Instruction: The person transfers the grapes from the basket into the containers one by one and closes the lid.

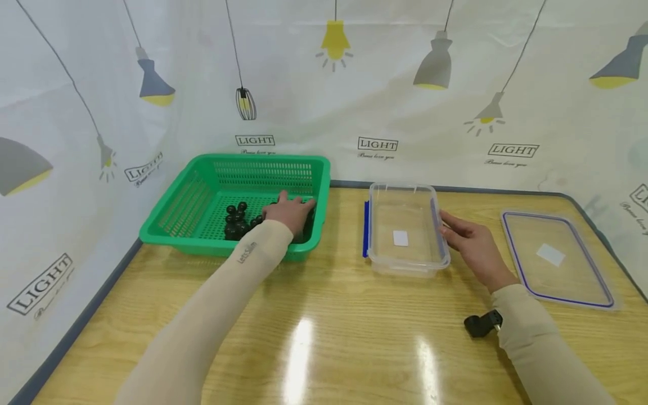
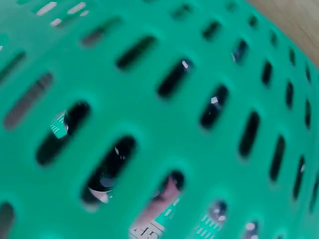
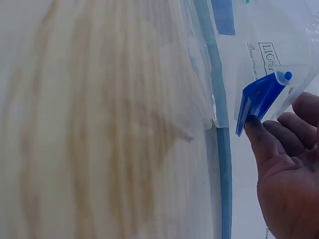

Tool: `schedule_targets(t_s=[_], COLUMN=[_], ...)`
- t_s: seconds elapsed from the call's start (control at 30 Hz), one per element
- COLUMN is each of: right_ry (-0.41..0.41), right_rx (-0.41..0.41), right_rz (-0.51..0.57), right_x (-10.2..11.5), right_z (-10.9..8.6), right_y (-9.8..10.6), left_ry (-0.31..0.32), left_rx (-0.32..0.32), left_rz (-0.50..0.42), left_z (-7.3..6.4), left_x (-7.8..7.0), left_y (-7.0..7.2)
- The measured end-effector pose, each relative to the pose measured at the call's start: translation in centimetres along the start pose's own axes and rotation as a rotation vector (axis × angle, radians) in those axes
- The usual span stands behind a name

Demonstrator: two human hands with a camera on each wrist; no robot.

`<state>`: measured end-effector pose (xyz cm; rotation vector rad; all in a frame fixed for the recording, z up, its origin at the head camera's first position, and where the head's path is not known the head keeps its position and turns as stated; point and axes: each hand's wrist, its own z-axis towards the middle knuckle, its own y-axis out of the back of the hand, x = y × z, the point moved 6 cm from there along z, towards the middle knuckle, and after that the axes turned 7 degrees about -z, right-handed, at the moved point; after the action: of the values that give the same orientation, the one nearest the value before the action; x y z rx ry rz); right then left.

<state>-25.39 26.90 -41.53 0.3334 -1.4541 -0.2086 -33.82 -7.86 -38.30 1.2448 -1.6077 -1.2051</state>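
Inside the green basket [image 1: 174, 243], my left hand [image 1: 284, 212] reaches down at the right end, among shiny black balls [image 1: 235, 229]. Its fingertips are hidden, so I cannot tell whether they grip a ball. Through the slots of the basket wall [image 2: 107, 102], the left wrist view shows dark shiny balls and a bit of skin. My right hand [image 1: 473, 247] is at the right side of a clear plastic box [image 1: 405, 261] with no lid on it. In the right wrist view its thumb touches the hanging blue latch [image 3: 261, 97], with the other fingers beside it.
A clear lid with a blue seal [image 1: 559, 259] lies on the wooden table [image 1: 354, 337], right of the box. Behind the table hangs a white sheet [image 1: 293, 73] printed with lamps. A small black camera [image 1: 483, 324] sticks out from the right wrist.
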Motion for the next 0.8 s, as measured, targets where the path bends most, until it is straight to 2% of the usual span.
schedule_targets(t_s=[0.13,0.27,0.37,0.57,0.7,0.8], right_ry=[0.002,0.001,-0.001,-0.002,-0.009,-0.022], right_rx=[0.003,0.003,-0.004,-0.012,0.001,0.007], right_rz=[-0.008,-0.01,-0.013,-0.006,0.006,0.014], right_x=[-0.1,-0.1,-0.2,-0.2,-0.1,-0.2], right_z=[0.0,0.1,0.0,0.0,0.0,0.0], right_y=[-0.1,0.0,0.2,0.4,0.3,0.2], left_ry=[-0.018,-0.062,-0.104,-0.149,-0.214,-0.285], left_rx=[-0.054,-0.09,-0.13,-0.288,-0.375,-0.416], left_rz=[-0.092,-0.223,-0.285,-0.33,-0.349,-0.384], left_z=[-0.3,-1.2,-1.9,-3.3,-4.9,-6.0], left_x=[0.4,0.4,0.1,-0.8,-2.3,-4.3], left_y=[0.5,2.4,4.4,9.1,12.0,13.9])
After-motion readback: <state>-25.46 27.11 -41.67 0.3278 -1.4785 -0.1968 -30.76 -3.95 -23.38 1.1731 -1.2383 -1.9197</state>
